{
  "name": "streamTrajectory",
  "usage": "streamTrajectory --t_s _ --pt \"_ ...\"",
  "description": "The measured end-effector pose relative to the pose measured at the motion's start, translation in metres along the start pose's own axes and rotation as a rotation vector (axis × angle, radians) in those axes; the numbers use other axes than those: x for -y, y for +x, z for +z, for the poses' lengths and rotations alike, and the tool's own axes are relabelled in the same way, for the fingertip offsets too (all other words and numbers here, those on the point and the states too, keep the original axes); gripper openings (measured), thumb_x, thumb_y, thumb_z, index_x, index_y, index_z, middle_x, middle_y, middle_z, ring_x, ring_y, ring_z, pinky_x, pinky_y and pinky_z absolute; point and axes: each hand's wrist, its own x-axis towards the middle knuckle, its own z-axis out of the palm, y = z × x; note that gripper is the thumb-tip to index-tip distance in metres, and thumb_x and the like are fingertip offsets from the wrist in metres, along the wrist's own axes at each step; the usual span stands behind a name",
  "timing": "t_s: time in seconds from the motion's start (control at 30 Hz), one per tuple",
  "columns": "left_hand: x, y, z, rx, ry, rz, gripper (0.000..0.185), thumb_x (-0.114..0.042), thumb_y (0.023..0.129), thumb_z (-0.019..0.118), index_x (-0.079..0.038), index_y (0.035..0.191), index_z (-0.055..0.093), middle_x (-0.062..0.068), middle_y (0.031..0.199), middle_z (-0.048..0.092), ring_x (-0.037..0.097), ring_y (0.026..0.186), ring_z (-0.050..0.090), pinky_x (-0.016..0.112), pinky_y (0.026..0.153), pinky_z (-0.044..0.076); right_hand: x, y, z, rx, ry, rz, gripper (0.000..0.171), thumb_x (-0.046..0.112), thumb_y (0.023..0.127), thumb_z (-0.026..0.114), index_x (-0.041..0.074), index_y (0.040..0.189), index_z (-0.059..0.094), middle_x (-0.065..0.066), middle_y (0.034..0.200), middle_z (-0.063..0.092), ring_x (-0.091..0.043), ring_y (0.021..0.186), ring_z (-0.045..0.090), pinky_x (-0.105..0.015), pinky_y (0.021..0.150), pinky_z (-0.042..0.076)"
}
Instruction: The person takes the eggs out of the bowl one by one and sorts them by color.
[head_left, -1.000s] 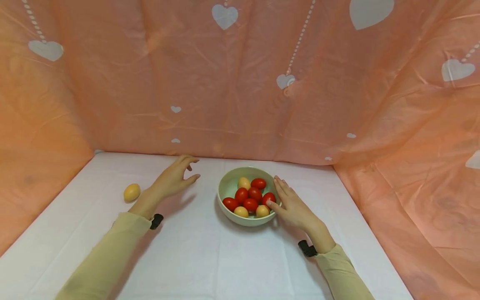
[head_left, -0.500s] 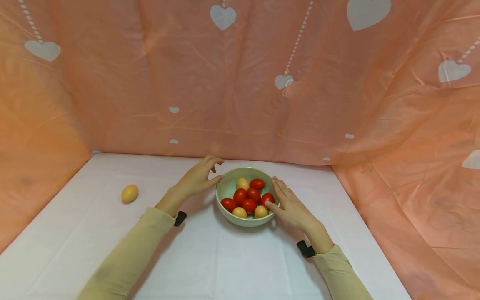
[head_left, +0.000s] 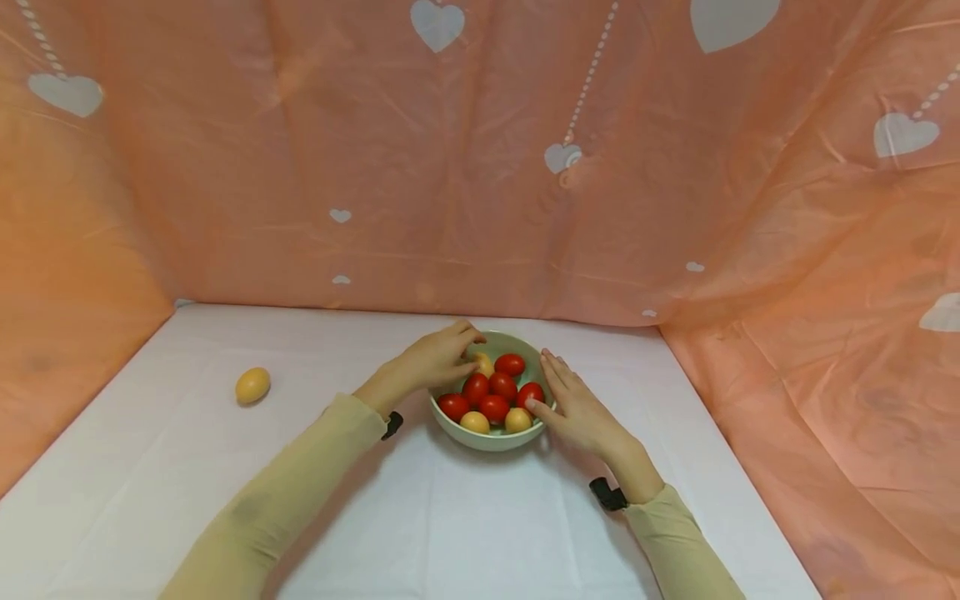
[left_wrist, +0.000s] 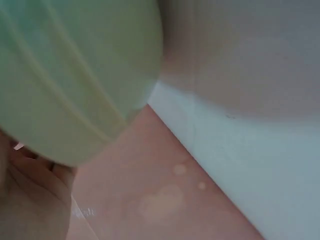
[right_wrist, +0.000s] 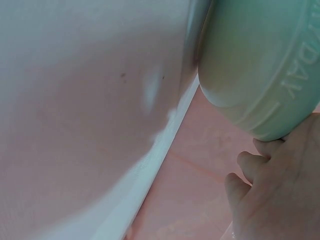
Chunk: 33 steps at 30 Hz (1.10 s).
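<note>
Head view shows a pale green bowl (head_left: 457,423) just below the middle of the frame, on a white tablecloth (head_left: 450,517). It holds red cherry tomatoes (head_left: 493,407) and a few yellow ones. The left hand (head_left: 435,360) reaches over the bowl's upper-left rim, its fingers curled down onto a yellow tomato (head_left: 484,364) at the back of the pile; whether they already pinch it cannot be told. The right hand (head_left: 577,408) lies against the bowl's right side, fingers straight and together, thumb at the rim beside a red tomato. Both arms wear pale yellow sleeves (head_left: 300,483).

Another yellow tomato (head_left: 252,385) sits alone on the cloth at the left of the frame, well apart from the bowl. A peach curtain with white hearts (head_left: 480,167) fills the upper part.

Both wrist views show only the bowl's outer wall (left_wrist: 65,80) (right_wrist: 250,65) up close.
</note>
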Motion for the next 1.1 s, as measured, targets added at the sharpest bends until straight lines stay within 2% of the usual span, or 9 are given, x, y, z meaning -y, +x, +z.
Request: streamTrajectory --t_s 0.1,0.2,0.4,0.57,0.77,0.9,1.0,1.1 --pt "-0.002 0.008 0.004 0.052 0.067 -0.006 0.04 -0.017 0.098 0.071 -0.002 0.135 0.063 0.012 0.126 0.059 0.021 0.098 0.064 0.038 0.088 0.057 0.0 0.0 0.0 -0.001 0.005 -0.001 0.085 0.052 0.105 0.054 0.001 0.164 0.021 -0.011 0.173 0.015 -0.037 0.158 0.015 -0.055 0.126 0.017" --pt "-0.004 0.013 0.006 0.089 0.094 -0.017 0.037 -0.016 0.099 0.07 -0.002 0.134 0.064 0.012 0.124 0.06 0.023 0.1 0.065 0.04 0.091 0.057 0.0 0.0 0.0 -0.002 0.003 -0.003 0.085 0.052 0.105 0.054 0.001 0.164 0.021 -0.011 0.173 0.015 -0.037 0.158 0.016 -0.055 0.126 0.018" --pt "-0.005 0.022 0.01 0.128 0.129 -0.026 0.035 -0.016 0.101 0.069 -0.002 0.132 0.066 0.014 0.125 0.063 0.028 0.108 0.067 0.043 0.097 0.055 0.0 0.001 0.001 -0.002 -0.003 -0.007 0.084 0.052 0.105 0.054 0.001 0.164 0.021 -0.011 0.173 0.015 -0.037 0.158 0.016 -0.055 0.126 0.018" --pt "-0.006 0.027 0.011 0.147 0.109 -0.033 0.034 -0.013 0.099 0.07 -0.002 0.131 0.068 0.014 0.127 0.063 0.029 0.113 0.066 0.045 0.1 0.054 0.0 0.0 -0.001 -0.001 -0.008 0.0 0.083 0.049 0.105 0.055 0.001 0.164 0.021 -0.011 0.173 0.015 -0.037 0.158 0.016 -0.056 0.126 0.018" --pt "-0.004 0.031 0.011 0.158 0.086 -0.001 0.027 -0.011 0.097 0.072 -0.002 0.122 0.073 0.013 0.119 0.067 0.027 0.107 0.066 0.042 0.097 0.054 0.001 0.0 -0.002 -0.001 -0.003 -0.007 0.083 0.048 0.105 0.055 0.0 0.164 0.021 -0.012 0.173 0.015 -0.038 0.158 0.016 -0.057 0.125 0.017" --pt "-0.001 0.034 0.012 0.166 0.033 0.014 0.024 -0.012 0.096 0.075 -0.001 0.117 0.075 0.009 0.109 0.07 0.023 0.101 0.065 0.039 0.095 0.053 0.0 0.0 -0.001 -0.006 -0.005 -0.012 0.083 0.047 0.105 0.055 0.0 0.164 0.021 -0.012 0.173 0.015 -0.039 0.158 0.016 -0.057 0.125 0.017" --pt "0.0 0.036 0.011 0.182 -0.007 0.006 0.023 -0.011 0.095 0.076 -0.001 0.115 0.076 0.006 0.104 0.072 0.021 0.097 0.063 0.038 0.094 0.053 -0.001 0.0 -0.001 -0.012 -0.002 -0.017 0.083 0.047 0.105 0.055 0.0 0.164 0.02 -0.012 0.173 0.015 -0.039 0.158 0.016 -0.057 0.125 0.017" --pt "0.0 0.037 0.01 0.204 -0.028 -0.014 0.027 -0.01 0.093 0.077 -0.001 0.118 0.076 0.007 0.109 0.074 0.022 0.103 0.065 0.038 0.099 0.052 -0.001 0.0 0.0 -0.02 -0.005 -0.022 0.083 0.047 0.105 0.056 -0.001 0.163 0.021 -0.013 0.173 0.016 -0.04 0.157 0.017 -0.058 0.125 0.018"
